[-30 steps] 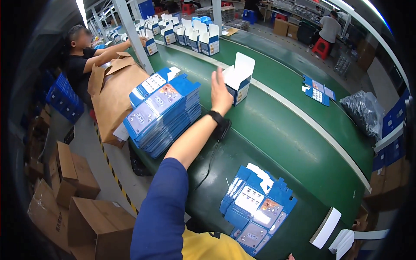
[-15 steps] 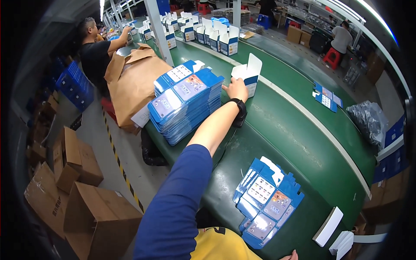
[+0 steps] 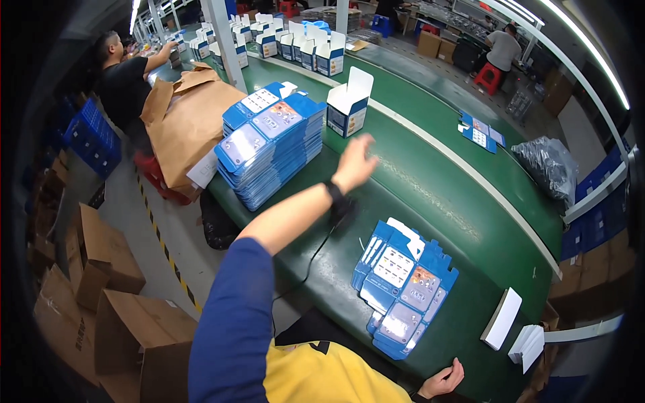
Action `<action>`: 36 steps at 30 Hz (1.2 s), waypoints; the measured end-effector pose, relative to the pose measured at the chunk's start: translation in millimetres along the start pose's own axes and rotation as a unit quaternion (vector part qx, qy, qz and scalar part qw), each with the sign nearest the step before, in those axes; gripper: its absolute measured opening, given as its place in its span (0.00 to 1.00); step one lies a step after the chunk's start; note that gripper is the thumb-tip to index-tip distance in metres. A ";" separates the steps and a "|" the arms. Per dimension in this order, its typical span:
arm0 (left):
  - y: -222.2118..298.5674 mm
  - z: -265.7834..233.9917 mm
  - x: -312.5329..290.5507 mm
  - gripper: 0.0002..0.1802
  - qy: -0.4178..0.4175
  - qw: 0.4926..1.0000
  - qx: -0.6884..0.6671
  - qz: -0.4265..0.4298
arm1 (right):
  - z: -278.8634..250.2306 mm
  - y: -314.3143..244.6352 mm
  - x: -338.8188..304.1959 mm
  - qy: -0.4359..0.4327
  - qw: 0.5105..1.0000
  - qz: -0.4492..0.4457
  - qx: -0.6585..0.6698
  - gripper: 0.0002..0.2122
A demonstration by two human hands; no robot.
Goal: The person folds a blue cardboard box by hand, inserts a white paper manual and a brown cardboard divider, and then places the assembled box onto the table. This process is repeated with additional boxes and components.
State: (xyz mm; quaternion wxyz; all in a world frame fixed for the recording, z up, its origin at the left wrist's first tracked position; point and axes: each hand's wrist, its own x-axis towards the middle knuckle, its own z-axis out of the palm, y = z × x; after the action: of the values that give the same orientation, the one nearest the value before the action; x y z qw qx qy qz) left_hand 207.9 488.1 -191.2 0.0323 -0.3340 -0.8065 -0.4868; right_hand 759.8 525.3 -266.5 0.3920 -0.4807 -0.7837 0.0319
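Note:
My left hand is over the green work surface, fingers apart and nothing in them. Just beyond it stands an erected blue-and-white carton, its white lid flap raised. To the left of that hand rises a tall stack of flattened blue cartons. Low in the picture, my right hand rests at the surface's near edge, loosely curled and holding nothing visible. A smaller pile of flat blue cartons lies between my two hands, closer to the right one.
Several erected cartons line the far belt. A large brown paper bag sits left of the stack. White folded papers and a clear plastic bag lie right. Brown boxes stand lower left. A co-worker is far left.
My left hand has let go of the erected carton and drawn back toward me, leaving it standing. More of my right hand shows at the near edge. The whole view has shifted slightly.

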 end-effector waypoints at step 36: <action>109.8 31.7 -235.9 0.54 -0.258 0.964 -0.046 -0.044 | 21.4 -130.8 47.1 -0.414 0.881 0.038 0.227 0.36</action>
State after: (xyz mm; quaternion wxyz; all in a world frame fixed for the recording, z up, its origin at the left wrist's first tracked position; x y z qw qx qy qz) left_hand 462.0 427.3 -213.0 -0.2136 -0.4139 -0.7783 -0.4212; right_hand 639.9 498.9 -197.9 0.1290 -0.3505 -0.8271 0.4200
